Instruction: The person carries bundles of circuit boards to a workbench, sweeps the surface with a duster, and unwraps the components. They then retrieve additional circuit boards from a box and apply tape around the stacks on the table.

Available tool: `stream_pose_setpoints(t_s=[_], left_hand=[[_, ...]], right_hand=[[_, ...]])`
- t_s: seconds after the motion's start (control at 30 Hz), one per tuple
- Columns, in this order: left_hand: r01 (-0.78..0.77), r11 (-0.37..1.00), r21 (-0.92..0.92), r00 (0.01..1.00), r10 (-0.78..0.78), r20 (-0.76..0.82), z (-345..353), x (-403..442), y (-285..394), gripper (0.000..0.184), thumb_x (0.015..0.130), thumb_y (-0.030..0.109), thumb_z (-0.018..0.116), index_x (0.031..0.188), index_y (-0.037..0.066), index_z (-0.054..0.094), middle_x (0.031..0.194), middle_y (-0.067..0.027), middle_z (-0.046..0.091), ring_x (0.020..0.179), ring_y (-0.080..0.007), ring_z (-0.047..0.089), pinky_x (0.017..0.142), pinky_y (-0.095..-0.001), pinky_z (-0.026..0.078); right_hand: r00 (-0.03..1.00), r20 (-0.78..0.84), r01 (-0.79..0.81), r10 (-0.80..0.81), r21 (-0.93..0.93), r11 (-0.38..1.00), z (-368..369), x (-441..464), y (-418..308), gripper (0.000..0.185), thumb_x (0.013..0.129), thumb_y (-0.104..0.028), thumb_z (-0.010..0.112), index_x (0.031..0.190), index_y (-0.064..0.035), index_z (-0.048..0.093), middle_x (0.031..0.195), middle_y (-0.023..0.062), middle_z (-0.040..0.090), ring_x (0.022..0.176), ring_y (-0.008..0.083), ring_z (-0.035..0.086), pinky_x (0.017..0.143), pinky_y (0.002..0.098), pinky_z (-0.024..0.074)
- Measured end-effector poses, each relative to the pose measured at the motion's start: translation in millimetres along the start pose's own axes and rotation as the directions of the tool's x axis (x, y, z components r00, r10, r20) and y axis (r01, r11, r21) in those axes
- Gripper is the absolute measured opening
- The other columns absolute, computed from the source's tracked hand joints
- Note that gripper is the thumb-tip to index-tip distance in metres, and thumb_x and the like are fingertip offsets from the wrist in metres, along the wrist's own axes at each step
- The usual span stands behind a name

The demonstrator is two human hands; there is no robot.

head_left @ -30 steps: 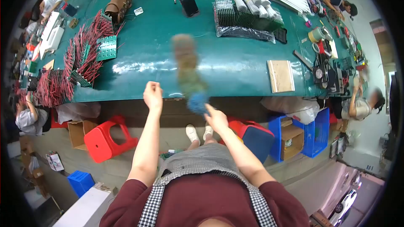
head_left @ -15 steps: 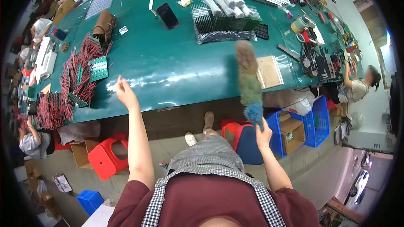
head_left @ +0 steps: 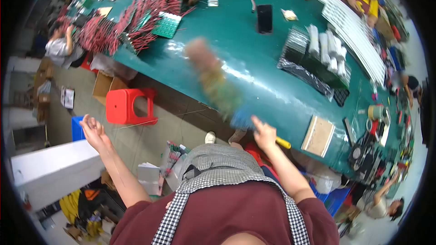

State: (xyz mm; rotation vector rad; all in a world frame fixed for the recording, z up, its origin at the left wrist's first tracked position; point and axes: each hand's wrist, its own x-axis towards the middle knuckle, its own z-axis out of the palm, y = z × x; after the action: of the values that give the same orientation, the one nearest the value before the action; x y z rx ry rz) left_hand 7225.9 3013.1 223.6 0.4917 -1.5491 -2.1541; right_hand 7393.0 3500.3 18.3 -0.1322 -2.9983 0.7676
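Observation:
My right hand (head_left: 264,135) is wrapped round the yellow handle (head_left: 283,143) of a fluffy, multicoloured duster (head_left: 218,84). The duster's head, blurred by motion, runs from blue near my hand through green and yellow to a reddish tip. It reaches over the front edge of the green table (head_left: 265,95); whether it touches the surface I cannot tell. Out to the left, my left hand (head_left: 94,134) is raised above the floor with its fingers apart and loosely bent, near a red stool (head_left: 119,106). Nothing shows in its palm.
Boards with red wires (head_left: 131,22) are heaped at the table's left. A phone (head_left: 264,18), black racks with white rolls (head_left: 324,47) and a wooden board (head_left: 319,136) lie further right. A white box (head_left: 54,168) stands at left. Several people sit around the table.
The view has turned left. My right hand has swung the duster leftwards, so its head points left over the table. My left hand has moved from the table's edge out over the floor.

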Motion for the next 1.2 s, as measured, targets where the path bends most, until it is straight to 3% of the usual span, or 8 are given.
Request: stream_pose_setpoints(t_s=[0.2,0.5,0.7,0.83,0.97,1.03,1.07,1.2], left_hand=[[0.46,0.854,-0.244,0.858,-0.498,-0.123,-135,-74,-27,0.039,0.091,0.011,0.044,0.127,0.001,0.037,0.073,-0.0008,0.038,0.057,-0.0102,0.031,0.052,-0.0224,0.029],[0.156,0.98,0.125,0.969,-0.128,-0.209,-213,-79,-22,0.047,0.089,0.003,0.047,0.133,0.005,0.032,0.129,-0.0143,0.045,0.056,-0.005,0.037,0.047,-0.0183,0.034],[-0.007,0.989,0.145,0.999,0.001,0.046,6,5,-27,0.041,0.086,0.011,0.053,0.126,0.006,0.042,0.121,-0.0101,0.053,0.061,-0.0015,0.043,0.066,-0.0202,0.036],[-0.134,0.987,0.086,0.925,0.093,0.369,168,76,-90,0.035,0.081,0.005,0.055,0.116,0.003,0.051,0.092,-0.0051,0.063,0.049,0.0002,0.035,0.042,-0.0124,0.024],[-0.34,0.926,0.162,0.712,0.141,0.688,309,132,-234,0.035,0.081,0.012,0.054,0.113,0.0,0.049,0.097,-0.0124,0.06,0.085,-0.0215,0.057,0.08,-0.0316,0.044],[-0.75,0.569,0.338,0.523,0.196,0.829,361,127,-306,0.049,0.083,0.032,0.05,0.121,0.002,0.042,0.112,-0.0206,0.052,0.105,-0.033,0.05,0.091,-0.0383,0.038],[-0.574,0.63,0.524,0.696,0.039,0.717,380,82,-320,0.062,0.081,0.046,0.049,0.125,0.002,0.039,0.121,-0.0235,0.046,0.115,-0.0388,0.041,0.097,-0.043,0.032],[-0.729,0.288,0.621,0.58,-0.22,0.784,441,18,-403,0.101,0.068,0.065,0.058,0.138,0.002,0.02,0.138,-0.0293,0.021,0.128,-0.0403,0.024,0.105,-0.0453,0.021]], right_hand=[[0.996,0.024,-0.077,0.081,-0.139,0.987,46,168,26,0.047,0.078,-0.009,0.048,0.124,-0.0189,0.043,0.076,0.0191,0.06,0.067,0.0347,0.06,0.059,0.0448,0.0481],[0.838,0.348,0.418,-0.421,0.089,0.904,62,16,-78,0.062,0.067,-0.014,0.058,0.126,-0.0286,0.044,0.067,0.0095,0.054,0.058,0.0264,0.058,0.052,0.0394,0.0478],[0.961,-0.232,-0.201,0.151,-0.211,0.957,-33,-52,28,0.057,0.069,-0.012,0.057,0.123,-0.027,0.047,0.061,0.0109,0.054,0.054,0.029,0.057,0.05,0.0401,0.0477],[0.987,0.094,-0.101,0.134,-0.293,0.951,-31,-115,58,0.052,0.071,-0.011,0.055,0.121,-0.0242,0.049,0.067,0.0142,0.057,0.058,0.0317,0.058,0.053,0.0429,0.0478],[0.957,0.252,-0.102,0.144,-0.17,0.98,-60,-162,-11,0.056,0.067,-0.015,0.063,0.12,-0.0283,0.05,0.085,0.0095,0.061,0.068,0.0264,0.061,0.056,0.038,0.0484],[0.944,0.177,-0.267,0.28,-0.093,0.959,-46,-186,-14,0.065,0.064,-0.015,0.067,0.124,-0.03,0.048,0.086,0.0096,0.062,0.069,0.0273,0.061,0.058,0.0372,0.049],[0.961,0.003,-0.275,0.275,0.018,0.961,-46,-187,-18,0.065,0.064,-0.015,0.068,0.124,-0.0286,0.048,0.086,0.0108,0.062,0.069,0.0274,0.062,0.06,0.0372,0.0498],[0.911,-0.02,-0.41,0.413,0.079,0.909,-52,-167,1,0.062,0.064,-0.016,0.069,0.121,-0.0275,0.051,0.078,0.0103,0.062,0.063,0.0277,0.061,0.058,0.0388,0.0487]])
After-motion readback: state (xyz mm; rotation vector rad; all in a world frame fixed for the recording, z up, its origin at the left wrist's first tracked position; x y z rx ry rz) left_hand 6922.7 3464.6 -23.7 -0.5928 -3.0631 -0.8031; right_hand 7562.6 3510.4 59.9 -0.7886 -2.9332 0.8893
